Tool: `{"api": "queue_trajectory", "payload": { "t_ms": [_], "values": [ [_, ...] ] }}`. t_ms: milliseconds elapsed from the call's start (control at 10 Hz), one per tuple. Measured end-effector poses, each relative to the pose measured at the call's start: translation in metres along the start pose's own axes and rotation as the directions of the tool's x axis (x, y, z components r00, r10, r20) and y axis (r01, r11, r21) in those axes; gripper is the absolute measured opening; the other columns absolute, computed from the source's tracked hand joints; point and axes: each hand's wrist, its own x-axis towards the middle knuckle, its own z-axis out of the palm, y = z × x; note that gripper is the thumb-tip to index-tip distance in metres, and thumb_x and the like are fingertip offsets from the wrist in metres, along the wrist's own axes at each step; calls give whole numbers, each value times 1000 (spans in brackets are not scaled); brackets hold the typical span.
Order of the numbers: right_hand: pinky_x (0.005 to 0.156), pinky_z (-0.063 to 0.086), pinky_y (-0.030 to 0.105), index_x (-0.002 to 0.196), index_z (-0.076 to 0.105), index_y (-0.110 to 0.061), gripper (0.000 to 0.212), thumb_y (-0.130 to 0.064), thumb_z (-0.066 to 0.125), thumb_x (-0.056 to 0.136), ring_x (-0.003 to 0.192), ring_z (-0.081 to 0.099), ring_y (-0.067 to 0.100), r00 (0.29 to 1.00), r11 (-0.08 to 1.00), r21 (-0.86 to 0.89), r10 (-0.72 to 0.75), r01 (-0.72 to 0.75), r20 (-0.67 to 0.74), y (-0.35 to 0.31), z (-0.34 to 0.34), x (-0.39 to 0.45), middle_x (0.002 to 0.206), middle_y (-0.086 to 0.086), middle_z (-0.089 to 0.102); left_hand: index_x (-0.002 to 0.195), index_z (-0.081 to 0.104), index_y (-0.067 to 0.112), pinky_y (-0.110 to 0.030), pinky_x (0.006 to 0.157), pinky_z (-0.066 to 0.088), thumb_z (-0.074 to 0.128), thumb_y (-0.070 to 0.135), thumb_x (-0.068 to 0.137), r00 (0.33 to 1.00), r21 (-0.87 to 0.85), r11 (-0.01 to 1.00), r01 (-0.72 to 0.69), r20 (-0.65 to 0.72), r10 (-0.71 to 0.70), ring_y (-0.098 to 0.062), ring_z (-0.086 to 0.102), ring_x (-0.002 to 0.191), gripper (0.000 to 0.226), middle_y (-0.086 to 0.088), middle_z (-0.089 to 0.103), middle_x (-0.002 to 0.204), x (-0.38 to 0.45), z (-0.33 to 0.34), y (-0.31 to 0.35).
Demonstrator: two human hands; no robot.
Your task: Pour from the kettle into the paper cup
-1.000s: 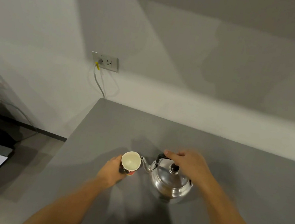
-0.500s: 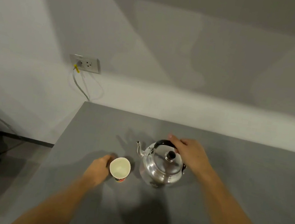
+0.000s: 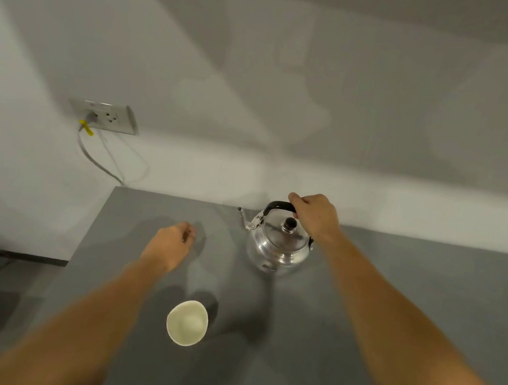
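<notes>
A shiny steel kettle [image 3: 276, 247] with a black lid knob and a black handle stands upright on the grey table [image 3: 393, 309], its spout pointing left. My right hand [image 3: 314, 215] grips the handle from above. A white paper cup [image 3: 187, 322] stands upright nearer to me, left of centre, with nothing touching it. My left hand [image 3: 170, 244] hovers beyond the cup, well apart from it, fingers loosely curled and holding nothing.
A wall socket [image 3: 106, 116] with a grey cable and yellow tag sits on the white wall at the left. The table's left edge [image 3: 90, 234] drops to a dark floor. The table's far edge meets the wall just behind the kettle.
My left hand has let go of the paper cup and moved away beyond it. The kettle, still held by my right hand, stands farther from the cup. The view has tilted.
</notes>
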Motion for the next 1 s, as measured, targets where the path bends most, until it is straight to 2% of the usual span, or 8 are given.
{"api": "queue_trajectory", "payload": {
  "t_ms": [100, 400, 500, 600, 700, 800, 900, 1000],
  "values": [
    [52, 40, 29, 65, 70, -1, 47, -39, 52, 86, 54, 55, 21, 1000, 1000, -11, 17, -17, 4, -1, 3, 18, 55, 5, 62, 116, 69, 8, -43, 95, 56, 50, 27, 106, 1000, 7, 1000, -25, 17, 25, -37, 71, 108, 28, -18, 78, 110, 9, 0, 10],
    [50, 38, 27, 59, 69, -6, 47, -39, 54, 88, 47, 52, 17, 1000, 1000, -18, 12, -12, 14, -5, 10, 45, 44, -3, 56, 122, 68, 14, -39, 97, 56, 53, 27, 105, 998, -14, 999, -34, 48, 35, -33, 72, 109, 26, -12, 78, 116, 16, 12, 16],
    [50, 38, 28, 55, 66, -9, 47, -39, 53, 88, 49, 52, 17, 1000, 1000, -24, -9, 10, 19, -6, 12, 49, 47, -3, 59, 125, 68, 14, -40, 99, 56, 53, 26, 105, 998, -14, 999, -34, 44, 35, -33, 72, 110, 28, -12, 78, 117, 17, 14, 17],
    [51, 40, 28, 62, 69, -4, 48, -40, 52, 89, 52, 54, 18, 1000, 999, -28, -26, 27, 18, -5, 14, 51, 59, 5, 68, 125, 68, 15, -39, 98, 56, 53, 26, 105, 999, -10, 1000, -28, 41, 29, -32, 72, 110, 28, -11, 78, 117, 17, 15, 18],
    [52, 39, 28, 57, 63, -11, 48, -41, 51, 92, 58, 57, 20, 998, 998, -31, -59, 59, 10, -1, 16, 53, 61, 2, 69, 125, 68, 16, -38, 96, 56, 52, 28, 105, 999, -3, 999, -32, 40, 33, -32, 72, 110, 28, -12, 78, 116, 16, 18, 19],
    [62, 46, 32, 70, 64, -13, 41, -42, 51, 97, 69, 58, 24, 989, 985, -111, -138, 133, -44, -2, 13, 43, 68, 3, 64, 126, 67, 16, -38, 97, 56, 52, 28, 104, 998, -5, 999, -40, 45, 40, -32, 72, 110, 29, -12, 78, 118, 11, 15, 24],
    [80, 54, 42, 95, 69, -11, 32, -38, 53, 99, 88, 60, 29, 942, 937, -230, -301, 263, -149, -6, 3, 26, 92, 9, 66, 127, 66, 16, -37, 97, 56, 52, 27, 104, 997, 4, 998, -64, 48, 64, -31, 72, 110, 29, -10, 77, 120, 2, 5, 33],
    [80, 55, 43, 98, 67, -14, 28, -39, 53, 100, 91, 61, 27, 909, 900, -269, -391, 343, -148, -24, -12, 0, 95, 7, 67, 124, 67, 16, -35, 94, 55, 52, 28, 104, 991, 8, 991, -132, -6, 132, -30, 72, 106, 27, -9, 78, 119, -8, -14, 52]
  ]
}}
